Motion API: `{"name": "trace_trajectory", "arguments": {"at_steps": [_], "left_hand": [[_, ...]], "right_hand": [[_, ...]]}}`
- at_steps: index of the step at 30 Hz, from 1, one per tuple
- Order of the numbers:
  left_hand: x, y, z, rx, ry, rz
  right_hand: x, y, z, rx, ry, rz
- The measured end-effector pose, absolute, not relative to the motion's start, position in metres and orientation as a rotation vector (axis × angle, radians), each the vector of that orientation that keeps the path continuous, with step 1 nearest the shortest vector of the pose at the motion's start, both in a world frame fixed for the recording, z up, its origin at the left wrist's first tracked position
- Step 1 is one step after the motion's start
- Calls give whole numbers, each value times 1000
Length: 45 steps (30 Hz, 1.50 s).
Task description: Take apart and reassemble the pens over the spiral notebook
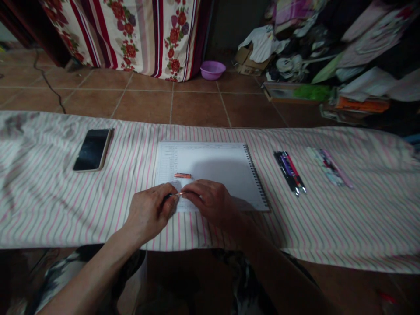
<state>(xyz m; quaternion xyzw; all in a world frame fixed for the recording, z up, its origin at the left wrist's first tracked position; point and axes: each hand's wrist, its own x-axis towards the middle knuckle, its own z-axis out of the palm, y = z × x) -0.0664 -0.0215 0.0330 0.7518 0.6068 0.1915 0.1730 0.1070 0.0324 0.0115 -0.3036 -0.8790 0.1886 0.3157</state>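
Observation:
My left hand (149,211) and my right hand (210,200) meet over the lower edge of a spiral-bound notebook (218,158). Between their fingertips is a slim, pen-like thing (179,194), pinched from both ends. Only a short, pale and reddish stretch of it shows, with a dark bit by the left fingers; the rest is hidden. Just above the hands, a short orange piece with dark ends (183,175), perhaps a pen part, lies on the page. The page has printed rows down its left side and a shadow across its middle.
A phone (92,150) lies at the left on the striped cloth (131,148). To the right are several pens (290,172) and a second group of pens (330,167). Beyond the cloth's far edge stand a purple basin (213,70) and piled clothes and boxes (251,59) on the tiled floor.

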Motion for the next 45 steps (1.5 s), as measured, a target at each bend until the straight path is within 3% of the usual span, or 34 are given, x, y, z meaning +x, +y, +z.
{"name": "trace_trajectory", "arguments": {"at_steps": [21, 38, 45], "left_hand": [[-63, -27, 32, 2398, 1663, 757], [-61, -19, 28, 2233, 1660, 712], [-60, -20, 25, 2111, 1633, 693]], "right_hand": [[106, 25, 19, -757, -2295, 397], [106, 32, 17, -834, -2168, 663], [104, 30, 17, -898, -2143, 923]]}}
